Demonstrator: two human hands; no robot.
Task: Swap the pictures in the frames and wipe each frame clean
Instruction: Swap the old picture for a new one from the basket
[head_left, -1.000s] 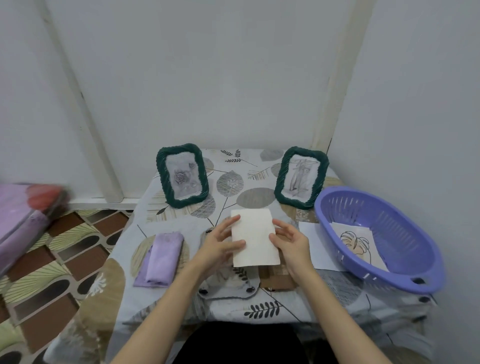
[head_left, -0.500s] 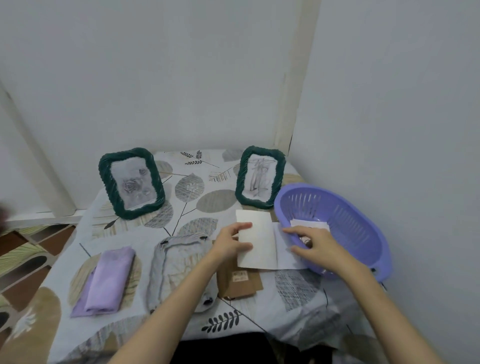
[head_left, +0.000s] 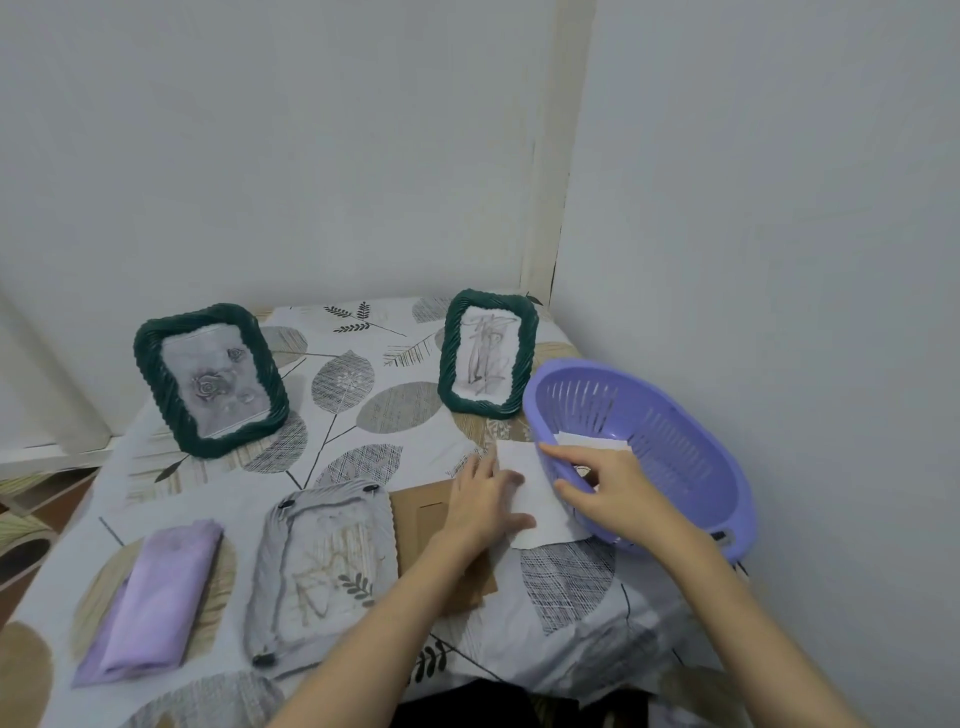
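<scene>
1. Nearest you, the emptied frame (head_left: 319, 566) lies face-down on the tabletop (head_left: 566, 613); it looks rigid, so lift it by its edges.
2. Your left hand (head_left: 480, 501) presses flat, fingers straight, on the white picture sheet (head_left: 535, 499): thin, floppy, easily creased; take it by an edge.
3. Your right hand (head_left: 602, 480) reaches into the purple basket (head_left: 670, 441), fingers loosely apart, holding nothing; a paper (head_left: 592, 442) lies inside.
4. Farthest, two green frames (head_left: 210, 379) stand upright, pictures in.
</scene>
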